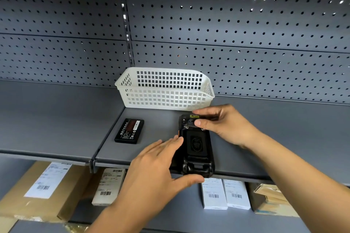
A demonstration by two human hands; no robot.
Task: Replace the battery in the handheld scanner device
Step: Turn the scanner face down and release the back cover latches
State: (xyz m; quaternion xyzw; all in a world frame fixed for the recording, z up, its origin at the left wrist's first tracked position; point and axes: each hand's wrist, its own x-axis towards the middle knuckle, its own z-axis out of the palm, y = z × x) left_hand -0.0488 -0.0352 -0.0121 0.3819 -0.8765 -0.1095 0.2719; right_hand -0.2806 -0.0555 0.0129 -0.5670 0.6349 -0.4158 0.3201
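A black handheld scanner point(197, 145) lies face down on the grey shelf point(265, 138), its back cover in place, near the front edge. My right hand point(223, 125) pinches the scanner's far end between thumb and fingers. My left hand point(157, 164) holds the near end, with the thumb under the bottom edge and the fingers spread along the left side. A black battery point(129, 131) with white print lies flat on the shelf, to the left of the scanner and apart from both hands.
A white perforated plastic basket point(164, 89) stands behind the scanner against the pegboard back wall point(246, 24). On the lower shelf are a brown cardboard box point(41, 191), several white labelled boxes point(225, 195) and a torn carton point(272, 200) at the right.
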